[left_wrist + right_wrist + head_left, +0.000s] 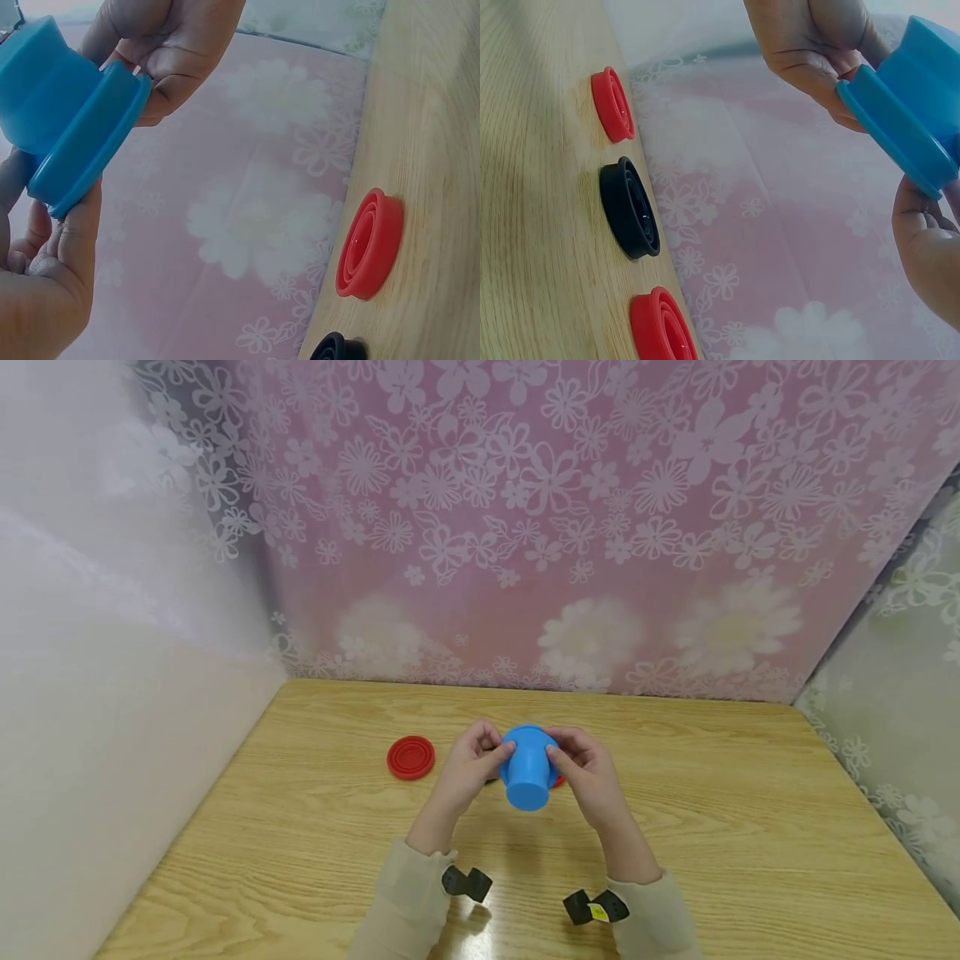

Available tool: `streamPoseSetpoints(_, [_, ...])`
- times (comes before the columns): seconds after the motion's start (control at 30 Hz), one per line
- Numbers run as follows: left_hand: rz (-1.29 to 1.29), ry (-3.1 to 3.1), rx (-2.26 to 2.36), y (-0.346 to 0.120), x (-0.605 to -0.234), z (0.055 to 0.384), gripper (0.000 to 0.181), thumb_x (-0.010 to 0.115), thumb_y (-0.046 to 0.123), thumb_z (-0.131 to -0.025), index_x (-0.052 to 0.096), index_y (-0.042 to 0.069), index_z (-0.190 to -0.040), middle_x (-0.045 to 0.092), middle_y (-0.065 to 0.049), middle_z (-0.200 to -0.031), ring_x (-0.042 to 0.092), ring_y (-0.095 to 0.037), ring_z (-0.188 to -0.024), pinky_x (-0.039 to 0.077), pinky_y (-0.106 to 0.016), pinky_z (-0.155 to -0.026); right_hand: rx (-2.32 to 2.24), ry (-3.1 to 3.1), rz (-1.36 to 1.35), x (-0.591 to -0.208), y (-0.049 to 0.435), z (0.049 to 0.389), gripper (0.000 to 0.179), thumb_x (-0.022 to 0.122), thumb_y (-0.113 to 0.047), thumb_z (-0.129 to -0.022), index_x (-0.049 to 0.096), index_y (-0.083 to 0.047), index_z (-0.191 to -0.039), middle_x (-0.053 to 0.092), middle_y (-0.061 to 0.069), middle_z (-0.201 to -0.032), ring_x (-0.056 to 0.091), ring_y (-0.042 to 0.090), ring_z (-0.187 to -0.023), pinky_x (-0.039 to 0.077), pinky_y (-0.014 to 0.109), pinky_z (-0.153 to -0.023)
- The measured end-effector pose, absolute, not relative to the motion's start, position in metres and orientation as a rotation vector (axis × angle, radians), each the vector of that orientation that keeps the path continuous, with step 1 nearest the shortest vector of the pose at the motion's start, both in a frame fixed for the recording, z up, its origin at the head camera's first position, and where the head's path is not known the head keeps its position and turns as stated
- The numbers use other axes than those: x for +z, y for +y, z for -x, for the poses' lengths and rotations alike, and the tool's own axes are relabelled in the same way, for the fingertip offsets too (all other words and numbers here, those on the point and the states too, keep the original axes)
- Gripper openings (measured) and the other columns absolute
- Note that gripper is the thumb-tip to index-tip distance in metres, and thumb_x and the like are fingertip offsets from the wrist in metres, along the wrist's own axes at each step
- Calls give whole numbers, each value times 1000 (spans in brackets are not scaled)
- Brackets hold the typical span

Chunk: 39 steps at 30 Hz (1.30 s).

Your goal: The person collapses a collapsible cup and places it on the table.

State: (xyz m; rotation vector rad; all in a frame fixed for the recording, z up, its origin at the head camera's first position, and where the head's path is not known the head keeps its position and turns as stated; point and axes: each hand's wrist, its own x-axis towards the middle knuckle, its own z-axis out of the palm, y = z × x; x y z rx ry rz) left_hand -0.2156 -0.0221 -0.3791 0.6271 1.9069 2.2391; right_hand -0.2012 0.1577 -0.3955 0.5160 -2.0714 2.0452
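A blue collapsible silicone cup [528,767], partly drawn out, is held above the table between both hands. Its narrow end faces the wearer and its wide rim points away. My left hand [471,764] pinches the rim on the left, thumb on the near side. On the opposite side my right hand [592,772] grips the same rim with its thumb and fingers. The right wrist view shows the wide rim [896,127] edge-on between the two hands. The cup's inside is hidden in every view.
On the wooden table [300,827] lie a flat red collapsed cup [411,757] at left, a black one [628,208] in the middle and another red one [370,244] at right. The hands partly cover the last two from above. Flower-patterned sheets [525,527] enclose the table.
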Motion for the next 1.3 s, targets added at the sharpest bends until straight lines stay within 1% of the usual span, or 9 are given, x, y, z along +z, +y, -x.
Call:
streamPoseSetpoints(0.03, [-627,1906,2233,-22,-379,216,6,48,-1,-89,44,-3,-92,50,-4,-78,51,-11,-62,45,-23,-57,2045,-2069,-516,-395,158,201,26,50,-4,-89,49,12,-110,55,2,-98,54,14,-79,48,28,-54])
streamPoseSetpoints(0.13, [-659,1930,2196,-22,-379,215,27,47,0,-90,45,-6,-116,55,-14,-96,58,-17,-82,49,-27,-70,2044,-2062,-520,-395,157,201,26,49,-3,-90,49,12,-111,55,1,-99,54,14,-81,48,27,-55])
streamPoseSetpoints(0.23, [-725,1971,2158,-22,-379,215,37,46,1,-90,42,-6,-126,49,-24,-116,55,-25,-97,46,-34,-82,2049,-2049,-535,-395,157,201,26,49,-3,-90,49,12,-112,55,1,-100,54,15,-83,48,26,-56])
streamPoseSetpoints(0.33, [-763,2004,2135,-22,-379,214,34,46,3,-91,45,-8,-124,45,-24,-122,53,-27,-98,44,-37,-86,2063,-2028,-551,-395,157,201,26,50,-3,-89,50,10,-112,56,1,-101,55,15,-86,48,26,-57])
streamPoseSetpoints(0.63, [-730,2080,2124,-21,-375,211,31,48,3,-90,51,-8,-119,51,-22,-114,57,-23,-87,47,-37,-81,2023,-2049,-459,-394,153,200,27,54,-7,-88,54,7,-111,57,1,-100,58,14,-83,50,27,-57])
streamPoseSetpoints(0.87, [-743,2253,2064,-20,-374,210,29,52,4,-89,54,-7,-116,54,-22,-111,58,-30,-90,48,-37,-78,1878,-2096,-400,-397,148,202,24,57,-3,-85,58,6,-107,59,17,-97,60,10,-70,50,30,-48])
streamPoseSetpoints(1.0, [-739,2398,1988,-18,-370,206,29,53,4,-88,55,-7,-115,56,-22,-109,59,-30,-89,49,-37,-76,1767,-2144,-377,-386,142,195,23,57,1,-84,59,8,-105,60,23,-95,59,6,-67,51,35,-50])
streamPoseSetpoints(1.23, [-855,2643,1868,-14,-393,219,26,54,8,-88,58,-2,-112,59,-16,-107,58,-23,-95,49,-29,-76,1531,-2185,-385,-394,140,199,21,59,2,-82,61,7,-103,63,21,-93,63,26,-76,50,21,-58])
streamPoseSetpoints(1.3, [-881,2746,1804,-13,-396,220,26,55,8,-88,59,-1,-111,61,-15,-104,59,-21,-93,49,-28,-74,1486,-2184,-395,-402,142,204,21,60,0,-83,62,5,-102,64,19,-90,64,22,-71,50,21,-53])
